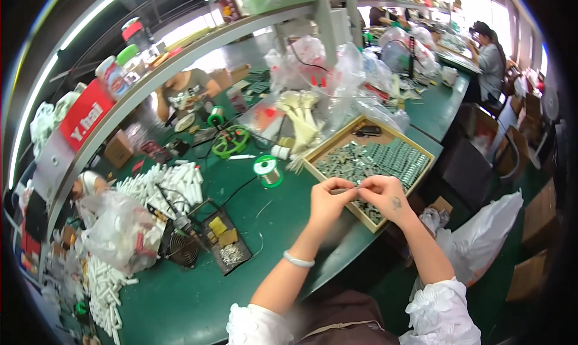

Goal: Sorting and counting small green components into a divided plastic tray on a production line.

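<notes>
- Two hands met over the near edge of a wooden tray [313, 154], roughly at the 3 o'clock side of the green bench [198, 285].
- Left hand [328, 200] was curled, thumb and fingers pinched on one end of a small thin part [344, 191]; too tiny to say what it was. A pale bracelet [299, 261] sat on that wrist.
- Right hand [385, 194] pinched the other end of the same part, fingertips nearly touching the left's. So the part sat between both hands, just above the tray's lower corner.
- Tray was packed with small grey components [385, 158], some in neat rows toward 2 o'clock, some loose, plus a dark gadget [368, 130] at its far edge.
- At 11 o'clock from the hands: a green-rimmed solder spool [268, 169], and a bundle of cream-coloured ties [301, 125] just beside the tray.
- Out toward 9 o'clock was a soldering stand [183, 246] with a coiled holder, with yellow sponge pads [223, 231] next to it.
- Heaps of white tubes [168, 185] lay further left, and a clear plastic bag [117, 231] sat in front of them.
- Another person [490, 59] was seated way off at 1 o'clock, well apart from everything here.
</notes>
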Available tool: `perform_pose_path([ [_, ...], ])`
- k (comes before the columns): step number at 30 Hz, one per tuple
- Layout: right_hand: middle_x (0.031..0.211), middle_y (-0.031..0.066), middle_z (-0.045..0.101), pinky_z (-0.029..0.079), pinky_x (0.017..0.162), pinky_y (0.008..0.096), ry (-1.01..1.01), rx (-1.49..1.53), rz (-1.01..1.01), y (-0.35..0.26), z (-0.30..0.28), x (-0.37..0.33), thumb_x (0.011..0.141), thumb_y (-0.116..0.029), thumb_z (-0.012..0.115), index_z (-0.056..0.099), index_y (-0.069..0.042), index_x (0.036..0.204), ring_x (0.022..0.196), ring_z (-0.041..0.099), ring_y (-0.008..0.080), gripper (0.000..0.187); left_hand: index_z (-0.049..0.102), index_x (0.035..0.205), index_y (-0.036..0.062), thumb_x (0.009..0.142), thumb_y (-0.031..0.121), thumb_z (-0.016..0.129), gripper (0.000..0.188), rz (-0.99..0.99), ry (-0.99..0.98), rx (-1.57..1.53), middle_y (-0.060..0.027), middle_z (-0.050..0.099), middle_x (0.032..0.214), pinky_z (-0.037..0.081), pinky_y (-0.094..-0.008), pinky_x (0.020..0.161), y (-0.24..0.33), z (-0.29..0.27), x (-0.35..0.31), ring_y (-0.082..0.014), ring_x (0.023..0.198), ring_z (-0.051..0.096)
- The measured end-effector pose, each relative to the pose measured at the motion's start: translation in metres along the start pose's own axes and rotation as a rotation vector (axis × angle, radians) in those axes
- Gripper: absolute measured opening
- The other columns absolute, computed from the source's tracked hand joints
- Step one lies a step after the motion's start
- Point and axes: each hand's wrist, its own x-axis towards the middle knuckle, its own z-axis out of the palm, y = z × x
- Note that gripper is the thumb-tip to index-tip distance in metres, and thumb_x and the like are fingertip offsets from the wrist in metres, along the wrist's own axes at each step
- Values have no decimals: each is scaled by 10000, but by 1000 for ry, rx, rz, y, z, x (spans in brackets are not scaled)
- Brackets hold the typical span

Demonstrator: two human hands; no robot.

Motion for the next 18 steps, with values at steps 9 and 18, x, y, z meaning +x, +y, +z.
perform_pose_path([
  [9,750,58,661,511,605,216,71,125,-27,4,9,-9,831,-12,635,632,62,845,679,648,95,75,661,830,-6,743,67,751,144,-19,50,-3,-6,654,728,458,-212,554,-4,4,-9,-52,619,563],
  [18,733,38,641,499,589,210,154,27,-26,12,-2,-17,838,0,622,621,43,822,629,615,80,45,666,885,-13,782,82,711,147,110,92,186,-21,664,729,477,-235,594,-12,22,-17,-55,658,576],
])
